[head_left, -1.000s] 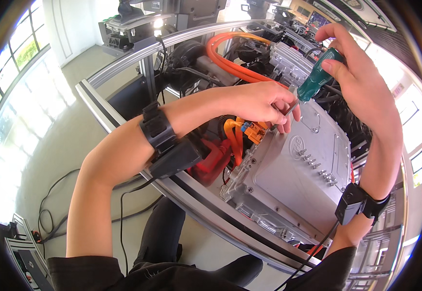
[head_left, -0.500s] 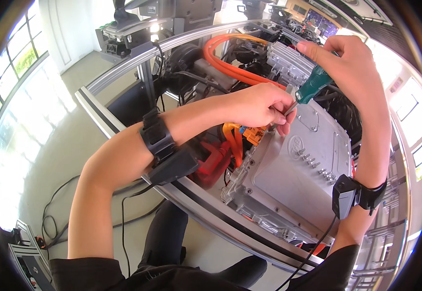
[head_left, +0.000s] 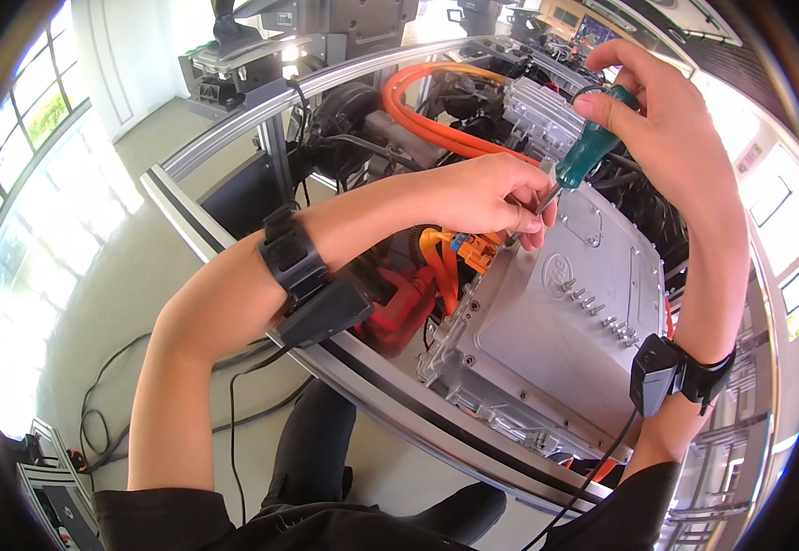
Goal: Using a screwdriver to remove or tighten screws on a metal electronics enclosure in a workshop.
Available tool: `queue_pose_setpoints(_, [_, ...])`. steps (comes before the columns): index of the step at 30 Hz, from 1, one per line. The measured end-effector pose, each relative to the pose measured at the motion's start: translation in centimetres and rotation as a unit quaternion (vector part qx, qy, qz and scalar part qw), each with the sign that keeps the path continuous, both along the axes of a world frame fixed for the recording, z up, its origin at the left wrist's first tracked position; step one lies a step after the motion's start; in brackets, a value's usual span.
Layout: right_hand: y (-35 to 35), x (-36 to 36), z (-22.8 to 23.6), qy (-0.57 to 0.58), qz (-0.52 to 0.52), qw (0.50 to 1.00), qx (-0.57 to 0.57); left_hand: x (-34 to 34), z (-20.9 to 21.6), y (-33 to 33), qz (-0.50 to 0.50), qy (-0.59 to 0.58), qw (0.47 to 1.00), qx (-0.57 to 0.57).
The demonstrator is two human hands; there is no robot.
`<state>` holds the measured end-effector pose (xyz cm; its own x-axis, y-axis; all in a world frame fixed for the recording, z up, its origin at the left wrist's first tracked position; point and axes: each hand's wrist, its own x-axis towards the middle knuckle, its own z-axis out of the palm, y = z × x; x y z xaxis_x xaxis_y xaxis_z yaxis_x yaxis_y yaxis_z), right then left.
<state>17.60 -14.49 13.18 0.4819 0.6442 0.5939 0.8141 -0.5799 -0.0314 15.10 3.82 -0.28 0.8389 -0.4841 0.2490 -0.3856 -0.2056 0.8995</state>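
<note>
A screwdriver with a green handle (head_left: 588, 151) stands tilted over the edge of a silver metal housing (head_left: 546, 344), its shaft pointing down to the left. My right hand (head_left: 664, 103) holds the top of the handle between thumb and fingers, the forefinger raised. Lower down, my left hand (head_left: 496, 195) is closed around the shaft near its tip. The tip itself is hidden by my left fingers. Just below them sits an orange connector (head_left: 475, 250) with orange cables. Several bolts (head_left: 583, 298) stand upright in rows on the housing's cover.
An aluminium frame rail (head_left: 390, 422) runs between me and the housing. Thick orange cables (head_left: 401, 106) loop behind my left hand. A red part (head_left: 399, 312) lies under my left forearm. Black cables (head_left: 96, 422) trail on the floor at left.
My right hand has risen slightly, and its fingers have loosened and shifted on the handle. The screwdriver stands a little more upright. My left hand has barely moved.
</note>
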Motion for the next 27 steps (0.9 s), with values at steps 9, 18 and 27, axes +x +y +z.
queue_pose_setpoints(9, [-0.2,-0.3,-0.3,0.010,0.135,0.991,-0.001,0.3,-0.3,0.5,-0.028,0.006,0.999,0.025])
queue_pose_setpoints(18, [0.9,-1.6,0.8,-0.063,-0.110,0.991,0.050,0.5,-0.5,0.3,-0.032,0.003,0.999,0.004])
queue_pose_setpoints(27, [0.2,-0.6,0.3,-0.063,-0.008,0.998,-0.013,0.3,0.0,0.4,-0.006,0.003,0.999,0.043])
